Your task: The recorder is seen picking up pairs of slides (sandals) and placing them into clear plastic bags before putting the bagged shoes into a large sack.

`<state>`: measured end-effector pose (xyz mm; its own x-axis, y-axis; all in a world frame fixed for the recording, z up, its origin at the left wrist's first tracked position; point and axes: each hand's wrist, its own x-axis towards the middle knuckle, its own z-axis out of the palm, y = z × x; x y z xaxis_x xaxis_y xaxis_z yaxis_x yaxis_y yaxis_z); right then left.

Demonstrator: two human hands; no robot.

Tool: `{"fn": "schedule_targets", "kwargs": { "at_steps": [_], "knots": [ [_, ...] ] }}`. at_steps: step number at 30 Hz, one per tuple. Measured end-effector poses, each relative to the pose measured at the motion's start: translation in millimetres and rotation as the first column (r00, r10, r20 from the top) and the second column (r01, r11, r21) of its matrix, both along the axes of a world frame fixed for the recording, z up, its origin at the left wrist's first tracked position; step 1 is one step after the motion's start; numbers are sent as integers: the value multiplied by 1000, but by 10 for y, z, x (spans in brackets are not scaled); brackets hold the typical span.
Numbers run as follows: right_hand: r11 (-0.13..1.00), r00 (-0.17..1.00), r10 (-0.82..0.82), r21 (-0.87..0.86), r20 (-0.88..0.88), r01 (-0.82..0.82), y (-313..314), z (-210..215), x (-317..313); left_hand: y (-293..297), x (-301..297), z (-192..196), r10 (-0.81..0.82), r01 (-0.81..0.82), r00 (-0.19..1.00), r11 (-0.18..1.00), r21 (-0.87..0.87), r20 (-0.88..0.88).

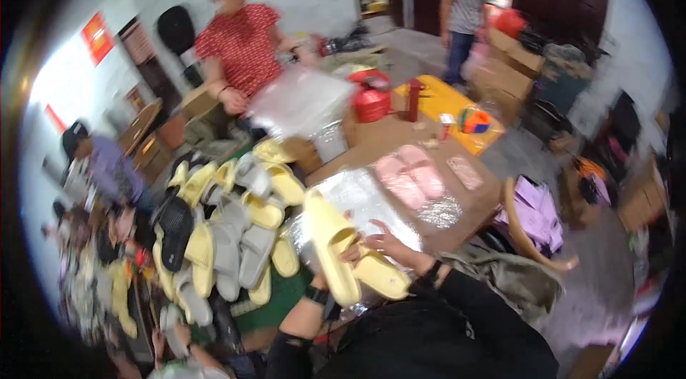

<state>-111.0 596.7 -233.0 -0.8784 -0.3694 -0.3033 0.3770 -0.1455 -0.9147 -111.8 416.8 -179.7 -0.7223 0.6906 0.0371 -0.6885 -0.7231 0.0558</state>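
pairing, it seems, 2 yellow slippers (330,236) | left hand (350,254) pinching them, partly hidden | right hand (394,245) loosely spread, far side | next likely calls for aligning both

Left hand (349,254) holds yellow slippers (330,240) over table (468,211); right hand (393,244) close beside, fingers spread, contact unclear. Pink slippers (411,177) on table. Slipper heap (227,240), mostly grey and yellow, at left. Person (239,47) opposite holds clear plastic (304,100).
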Motion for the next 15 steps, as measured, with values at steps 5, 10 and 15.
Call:
{"fn": "schedule_targets", "kwargs": {
  "at_steps": [5, 10, 15],
  "knots": [
    [922, 892, 305, -338, 334, -188, 287, -322, 169, 327, 67, -223, -10, 10, 999, 1000, -6, 36],
    [976, 932, 94, -216, 349, -18, 535, -476, 47, 458, 173, -267, 253, -230, 968, 875, -427, -3],
    [992, 995, 62, 103, 84, -70, 479, -188, -197, 325, 244, -583, 520, -377, 854, 646, -663, 22]
  ]
}}
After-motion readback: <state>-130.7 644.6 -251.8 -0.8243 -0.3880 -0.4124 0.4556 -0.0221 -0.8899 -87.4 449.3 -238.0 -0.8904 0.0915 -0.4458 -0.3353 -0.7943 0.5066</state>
